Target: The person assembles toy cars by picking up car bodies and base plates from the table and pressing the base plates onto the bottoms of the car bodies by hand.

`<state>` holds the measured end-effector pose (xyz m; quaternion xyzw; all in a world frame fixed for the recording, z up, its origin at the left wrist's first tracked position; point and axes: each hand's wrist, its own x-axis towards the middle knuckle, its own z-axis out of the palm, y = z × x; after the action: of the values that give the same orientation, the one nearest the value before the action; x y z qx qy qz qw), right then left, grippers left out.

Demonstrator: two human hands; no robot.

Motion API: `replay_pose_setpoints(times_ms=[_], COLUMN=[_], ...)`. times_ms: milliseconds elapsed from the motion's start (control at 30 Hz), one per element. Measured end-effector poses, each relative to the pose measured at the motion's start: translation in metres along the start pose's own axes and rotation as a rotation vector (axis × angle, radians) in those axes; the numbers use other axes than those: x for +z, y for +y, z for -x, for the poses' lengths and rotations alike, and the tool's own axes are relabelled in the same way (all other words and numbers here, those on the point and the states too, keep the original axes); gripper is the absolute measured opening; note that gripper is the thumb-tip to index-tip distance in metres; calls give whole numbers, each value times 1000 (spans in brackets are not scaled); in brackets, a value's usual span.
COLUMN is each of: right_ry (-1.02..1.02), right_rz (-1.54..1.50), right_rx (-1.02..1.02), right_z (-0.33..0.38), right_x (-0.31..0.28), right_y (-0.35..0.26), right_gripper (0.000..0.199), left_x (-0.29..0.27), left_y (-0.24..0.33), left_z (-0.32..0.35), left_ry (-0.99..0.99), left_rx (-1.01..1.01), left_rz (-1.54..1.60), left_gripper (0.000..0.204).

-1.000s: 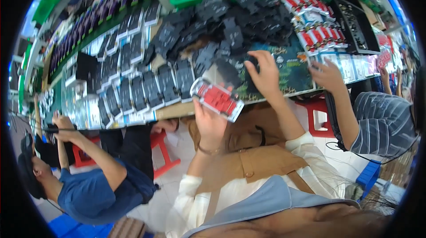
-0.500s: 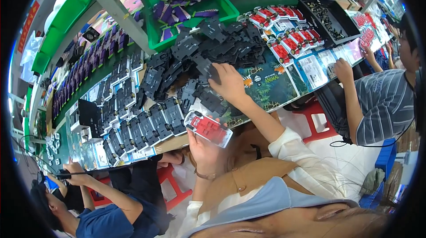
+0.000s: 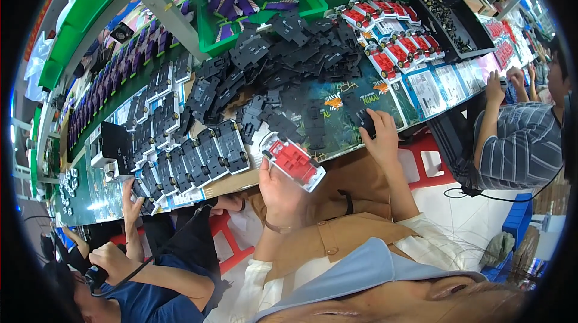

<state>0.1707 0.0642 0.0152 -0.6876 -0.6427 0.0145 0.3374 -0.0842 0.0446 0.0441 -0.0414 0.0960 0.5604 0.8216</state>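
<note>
My left hand [image 3: 282, 195] is closed around a toy car body [image 3: 295, 161], white outside with a red inside facing up, just off the table's near edge. To its right, my right hand [image 3: 383, 137] grips a black plastic base plate [image 3: 362, 121] between thumb and fingers above the printed mat. Ahead of both hands lies a heap of black base plates [image 3: 289, 61]; a few loose ones lie close to the car body. Left of my left hand stand rows of white car bodies with black plates on them [image 3: 208, 153].
More red-and-white car bodies [image 3: 394, 55] stand in rows at the back right, beside a black tray [image 3: 475, 53] of small dark parts. A green bin [image 3: 211, 46] with purple parts sits behind the heap. Co-workers sit left [image 3: 174, 290] and right [image 3: 512, 142].
My right hand has moved from the heap to the right and nearer me, carrying a black base plate. The car body in my left hand has shifted slightly right and tilted.
</note>
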Motion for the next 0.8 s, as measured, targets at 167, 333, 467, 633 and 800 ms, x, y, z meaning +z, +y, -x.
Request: replay_pose_setpoints(times_ms=[167, 333, 467, 633, 800], right_ry=[68, 133, 144, 141, 146], right_rz=[19, -36, 22, -23, -270], right_rx=[-63, -30, -47, -55, -141], right_z=[-6, -15, -14, -9, -1], right_x=[16, 19, 23, 24, -6], right_y=[5, 3, -4, -7, -54], right_gripper=[47, 38, 39, 41, 45], left_x=[-12, 3, -3, -10, -3], left_y=[-2, -10, -11, -12, -16], left_z=[-8, -9, -7, -9, -11], left_ry=[-59, -12, 11, 55, 175], left_rx=[-23, 6, 17, 17, 43], left_rz=[-21, -24, -54, -82, -153], left_gripper=[50, 48, 47, 48, 48])
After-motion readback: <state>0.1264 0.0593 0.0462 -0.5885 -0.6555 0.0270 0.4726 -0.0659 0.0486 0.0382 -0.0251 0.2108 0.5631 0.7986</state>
